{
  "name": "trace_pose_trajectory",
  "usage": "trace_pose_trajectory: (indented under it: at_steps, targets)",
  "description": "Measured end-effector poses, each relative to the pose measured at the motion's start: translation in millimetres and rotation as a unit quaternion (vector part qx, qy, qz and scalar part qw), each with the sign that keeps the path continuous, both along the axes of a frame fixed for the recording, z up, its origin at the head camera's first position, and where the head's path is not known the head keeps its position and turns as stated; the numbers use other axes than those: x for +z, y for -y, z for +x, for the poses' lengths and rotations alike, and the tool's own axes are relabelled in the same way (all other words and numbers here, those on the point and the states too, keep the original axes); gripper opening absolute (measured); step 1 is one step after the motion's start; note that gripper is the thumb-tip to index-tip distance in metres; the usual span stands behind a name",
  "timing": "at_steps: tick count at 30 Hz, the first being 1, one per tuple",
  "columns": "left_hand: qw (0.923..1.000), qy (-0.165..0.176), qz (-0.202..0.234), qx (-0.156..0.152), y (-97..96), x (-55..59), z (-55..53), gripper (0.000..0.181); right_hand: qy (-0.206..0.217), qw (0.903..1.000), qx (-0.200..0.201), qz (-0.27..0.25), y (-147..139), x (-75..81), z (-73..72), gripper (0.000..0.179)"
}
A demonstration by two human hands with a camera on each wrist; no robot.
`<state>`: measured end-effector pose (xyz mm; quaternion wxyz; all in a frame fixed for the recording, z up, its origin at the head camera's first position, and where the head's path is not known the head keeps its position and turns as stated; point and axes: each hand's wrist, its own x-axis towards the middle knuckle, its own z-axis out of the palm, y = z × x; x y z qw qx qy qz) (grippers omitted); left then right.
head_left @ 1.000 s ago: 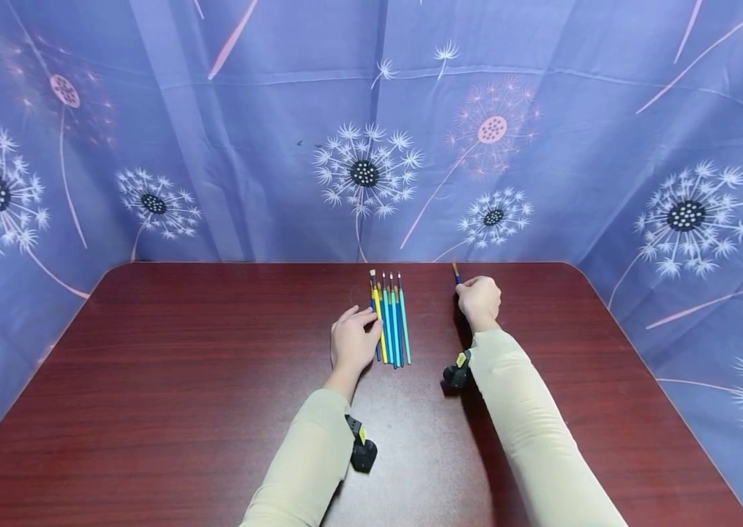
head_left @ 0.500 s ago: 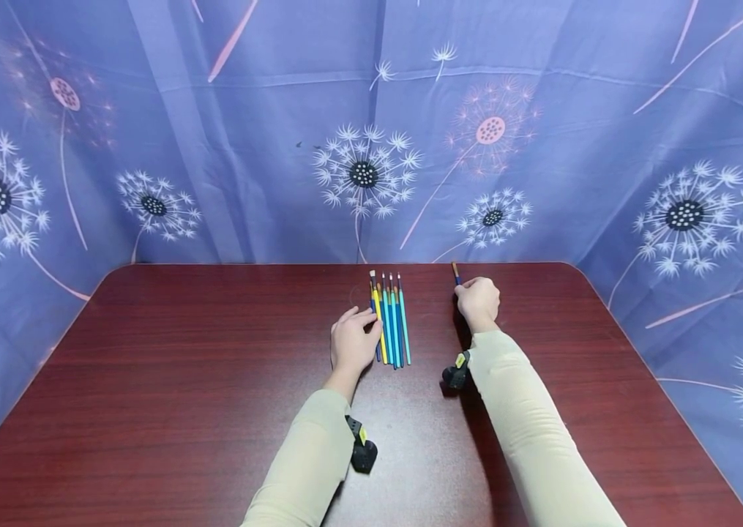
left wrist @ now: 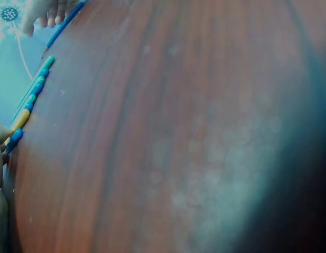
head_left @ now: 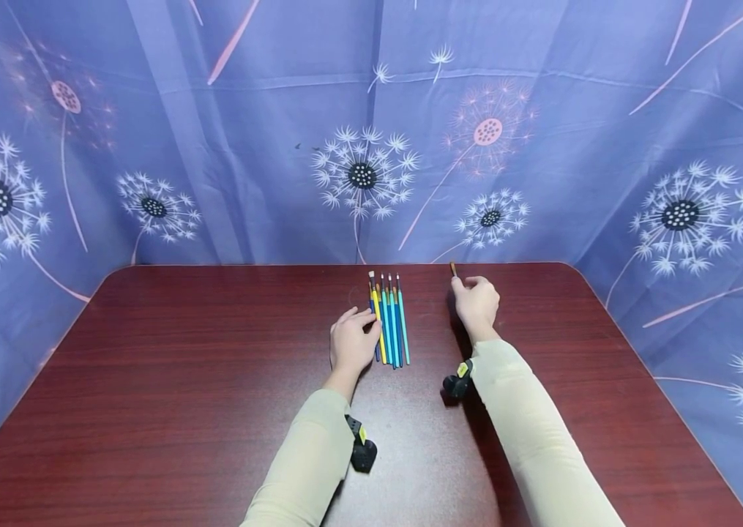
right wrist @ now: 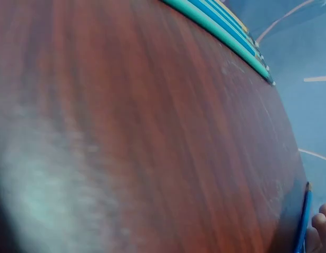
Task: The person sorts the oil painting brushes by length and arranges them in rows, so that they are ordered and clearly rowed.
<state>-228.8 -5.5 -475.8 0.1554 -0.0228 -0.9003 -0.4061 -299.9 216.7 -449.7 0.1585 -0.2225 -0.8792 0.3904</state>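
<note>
At the far side of a glossy red-brown wood-grain table (head_left: 180, 380), head view: a row of slim paintbrushes with teal and blue handles (head_left: 405, 329) lies with bristles toward the far edge. At the row's left side, a yellow-handled paintbrush with pale bristles (head_left: 379, 322). The left hand (head_left: 352, 342) rests against this side; whether its grip pinches a brush cannot be told. To the right, apart from the row, a blue-handled paintbrush with brown bristles (head_left: 453, 268) points at the far edge. The right hand (head_left: 476, 301) covers most of it, thumb near the bristles. Pale long sleeves (head_left: 536, 424); a black wrist device (head_left: 363, 452) on the left arm. Behind, blue-violet cloth with a dandelion print (head_left: 259, 161).

Left wrist view: handle ends in a line along the left margin; left fingers beside the yellow handle and a blue one. Right fingers near the separate blue brush, top left.

Right wrist view: row at top; separate blue brush at lower right, fingers just beside its handle. Whether the right grip is closed on it cannot be told.
</note>
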Motion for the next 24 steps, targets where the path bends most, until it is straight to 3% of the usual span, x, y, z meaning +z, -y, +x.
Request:
trace_pose_trajectory:
  at_steps: [5,15,21,24]
  targets:
    - [1.0,0.001,-0.001,-0.001,-0.1,-0.6,-0.8,0.025,-0.041,0.9991,0.0,-0.013,6,-2.7,4.5,0.04]
    - [1.0,0.007,-0.003,0.0,0.7,1.7,0.3,0.025,-0.12,0.9901,0.043,-0.06,29,-3.8,14.0,0.03]
    - [0.9999,0.011,0.002,-0.002,0.4,1.3,0.4,0.025,-0.095,0.9846,0.078,-0.124,44,-4.9,21.3,0.033]
    - [0.9999,0.012,0.0,-0.001,0.3,-0.6,-0.4,0.026,-0.077,0.9746,0.1,-0.185,52,-5.2,25.0,0.035]
